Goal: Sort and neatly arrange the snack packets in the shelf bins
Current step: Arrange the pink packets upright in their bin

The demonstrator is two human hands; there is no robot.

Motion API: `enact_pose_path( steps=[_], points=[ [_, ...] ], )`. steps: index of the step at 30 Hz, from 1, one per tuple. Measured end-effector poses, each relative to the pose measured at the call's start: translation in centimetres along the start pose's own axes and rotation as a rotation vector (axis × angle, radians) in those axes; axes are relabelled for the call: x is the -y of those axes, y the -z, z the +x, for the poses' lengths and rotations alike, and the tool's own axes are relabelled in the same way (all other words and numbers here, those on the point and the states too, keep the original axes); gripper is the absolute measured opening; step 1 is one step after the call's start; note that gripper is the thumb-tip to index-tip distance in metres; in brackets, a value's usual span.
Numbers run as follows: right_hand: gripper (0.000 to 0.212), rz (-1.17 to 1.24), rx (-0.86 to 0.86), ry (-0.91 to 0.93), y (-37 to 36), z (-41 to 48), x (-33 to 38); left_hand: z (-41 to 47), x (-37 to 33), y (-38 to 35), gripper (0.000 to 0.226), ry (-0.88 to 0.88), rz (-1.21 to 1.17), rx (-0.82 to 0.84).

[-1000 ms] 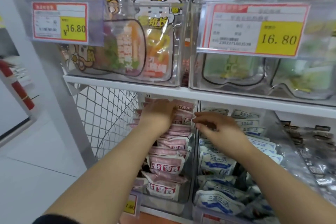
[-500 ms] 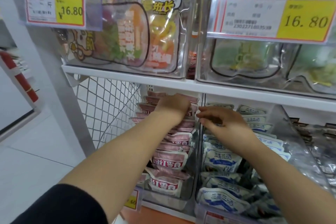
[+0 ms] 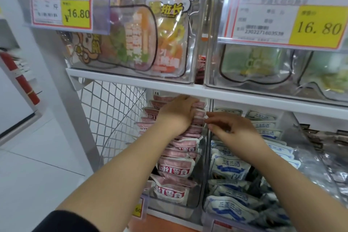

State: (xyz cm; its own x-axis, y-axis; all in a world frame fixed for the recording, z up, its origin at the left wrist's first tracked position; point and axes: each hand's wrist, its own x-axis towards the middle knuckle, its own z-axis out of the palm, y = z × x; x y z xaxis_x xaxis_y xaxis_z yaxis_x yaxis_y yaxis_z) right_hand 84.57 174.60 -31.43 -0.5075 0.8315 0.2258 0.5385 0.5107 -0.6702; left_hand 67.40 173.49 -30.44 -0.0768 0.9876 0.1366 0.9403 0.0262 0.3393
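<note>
Both forearms reach up into the lower shelf. The left hand (image 3: 178, 114) lies palm-down on the pink packets (image 3: 177, 167) at the back of their bin (image 3: 200, 184), fingers curled over them. The right hand (image 3: 232, 128) hovers beside it, fingers loosely bent, above the blue packets (image 3: 228, 169).

This is a shop aisle: white shelving (image 3: 169, 88) carries clear plastic bins (image 3: 199, 175) stocked with rows of identical snack packets (image 3: 175, 167). Printed price tags (image 3: 61, 5) reading 16.80 hang on the upper bins at 11 and 1 o'clock, and a wire mesh panel (image 3: 111, 115) closes the shelf end.
</note>
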Motion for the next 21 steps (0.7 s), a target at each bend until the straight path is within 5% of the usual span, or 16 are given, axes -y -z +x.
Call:
enact_pose_path(
  steps=[5, 10, 17, 21],
  points=[
    [0.029, 0.036, 0.006, 0.036, 0.2, -0.3, 0.4, -0.3, -0.2, -1.9, 0.047, -0.029, 0.235, 0.183],
    [0.022, 0.011, 0.018, 0.03, 0.2, -0.2, 0.3, -0.1, -0.1, -1.5, 0.035, -0.011, 0.214, 0.054],
    [0.019, 0.01, 0.0, 0.021, 0.1, -0.2, -0.1, 2.1, -0.3, -2.2, 0.051, 0.089, 0.192, 0.23],
    [0.018, 0.04, -0.017, 0.039, 0.0, -0.3, -0.1, 1.2, 0.2, -3.1, 0.043, -0.001, 0.077, 0.242]
  ],
)
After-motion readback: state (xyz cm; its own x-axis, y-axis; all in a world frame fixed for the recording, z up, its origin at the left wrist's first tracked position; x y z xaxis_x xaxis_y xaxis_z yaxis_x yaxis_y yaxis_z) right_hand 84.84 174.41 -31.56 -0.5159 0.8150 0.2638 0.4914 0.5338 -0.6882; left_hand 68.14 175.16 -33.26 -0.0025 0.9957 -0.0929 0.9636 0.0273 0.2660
